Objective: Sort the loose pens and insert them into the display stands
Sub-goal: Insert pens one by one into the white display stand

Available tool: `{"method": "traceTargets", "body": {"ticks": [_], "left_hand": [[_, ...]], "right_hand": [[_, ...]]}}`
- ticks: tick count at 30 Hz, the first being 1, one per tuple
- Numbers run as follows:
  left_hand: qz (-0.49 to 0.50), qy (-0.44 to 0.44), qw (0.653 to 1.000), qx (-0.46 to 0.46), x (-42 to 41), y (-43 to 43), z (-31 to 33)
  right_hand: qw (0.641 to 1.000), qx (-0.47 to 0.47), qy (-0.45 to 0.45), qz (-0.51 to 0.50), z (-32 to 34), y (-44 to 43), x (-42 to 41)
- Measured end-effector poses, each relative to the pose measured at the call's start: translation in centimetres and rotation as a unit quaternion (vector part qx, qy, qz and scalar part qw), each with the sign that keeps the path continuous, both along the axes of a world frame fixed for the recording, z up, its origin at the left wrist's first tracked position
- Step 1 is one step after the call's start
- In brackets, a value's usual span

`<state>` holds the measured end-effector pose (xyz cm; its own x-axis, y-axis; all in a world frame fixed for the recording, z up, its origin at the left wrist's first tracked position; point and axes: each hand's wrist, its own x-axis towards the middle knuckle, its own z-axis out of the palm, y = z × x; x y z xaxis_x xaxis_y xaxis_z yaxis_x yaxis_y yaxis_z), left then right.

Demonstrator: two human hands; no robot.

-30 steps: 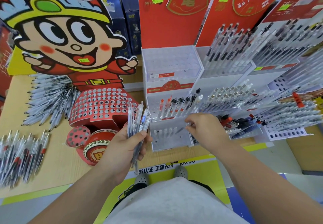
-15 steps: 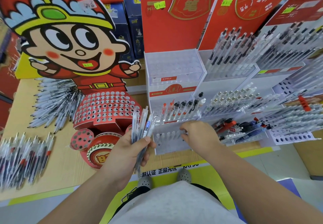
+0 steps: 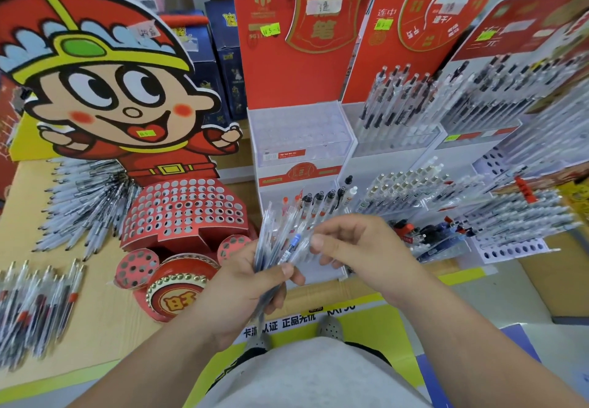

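Pens (image 3: 274,243) stay gripped in our left hand (image 3: 236,286). Our right hand (image 3: 363,248), back from the stand (image 3: 287,184), seeks another; its grasp we cannot tell.

Pale wooden table (image 3: 105,321) — grey floor (image 3: 497,296) below

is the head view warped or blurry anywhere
Head view: wide-angle warp tilts the right-edge stands outward; loose pens at far left smear; the left hand, its pen bundle and the right hand are slightly soft; light is even, no harsh glare.
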<state>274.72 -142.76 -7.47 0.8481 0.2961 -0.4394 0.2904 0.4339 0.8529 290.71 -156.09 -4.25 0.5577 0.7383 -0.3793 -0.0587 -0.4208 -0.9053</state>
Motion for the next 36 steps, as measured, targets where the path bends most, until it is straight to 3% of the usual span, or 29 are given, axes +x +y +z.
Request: {"method": "traceTargets", "body": {"ticks": [11, 20, 36], "left_hand": [[-0.025, 0.021, 0.999, 0.006, 1.2, -0.6, -0.2], [-0.026, 0.014, 1.000, -0.004, 1.1, -0.4, -0.1], [0.032, 0.044, 0.998, -0.005, 1.7, -0.3, -1.2]], "right_hand": [[0.998, 0.003, 0.016, -0.053, 0.2, -1.4, 0.2], [0.996, 0.031, 0.078, -0.027, 0.5, -1.8, 1.5], [0.995, 0.007, 0.003, -0.102, 2.0, -4.4, 6.4]]}}
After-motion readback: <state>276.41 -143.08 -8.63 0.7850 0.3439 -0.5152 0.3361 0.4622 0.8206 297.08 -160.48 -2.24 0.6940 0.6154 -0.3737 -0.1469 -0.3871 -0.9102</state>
